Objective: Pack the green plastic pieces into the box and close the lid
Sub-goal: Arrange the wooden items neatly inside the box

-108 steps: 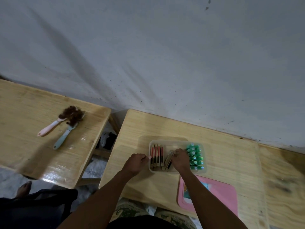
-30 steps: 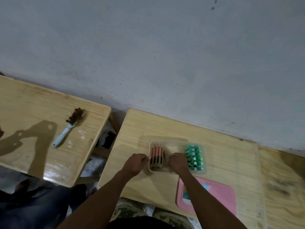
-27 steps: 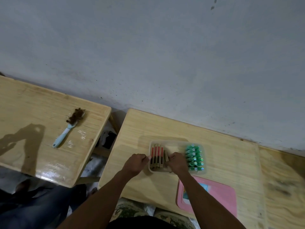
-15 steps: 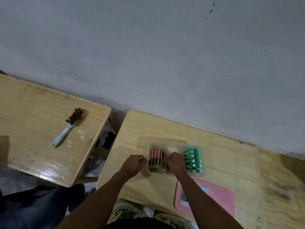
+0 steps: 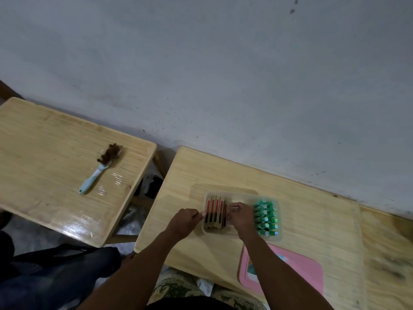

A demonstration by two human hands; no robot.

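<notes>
- Grey plaster wall (image 5: 201, 63) backs two pale wooden tables; the work is on the right-hand tabletop (image 5: 312, 209), toward its near edge.
- A translucent box (image 5: 242, 197) sits there, open. The green plastic pieces (image 5: 266, 217) stand packed in rows against its right end wall.
- At the box's left end a row of red-and-black flat pieces (image 5: 215, 212) stands on edge.
- The left hand (image 5: 184, 222) is curled, with thumb and fingertips on the box's left wall, seemingly steadying it.
- The right hand (image 5: 241, 217) is inside the box between the two groups, fingers bent onto the rightmost flat pieces. Whether it pinches one or only pushes the row is too small to tell.
- The pink lid (image 5: 290, 271) lies flat near the tabletop's front edge, apart from the box and partly under the right forearm.
- On the other table (image 5: 44, 164), a blue-handled brush (image 5: 98, 173) lies alone.
- Risks, as I judge them:
  - The wrist is just beside the green rows, so a sideways move could topple them.
  - Flat pieces left leaning or standing too high could stop the lid seating.
  - If the left hand lets go, a push on the row could slide the light box.
</notes>
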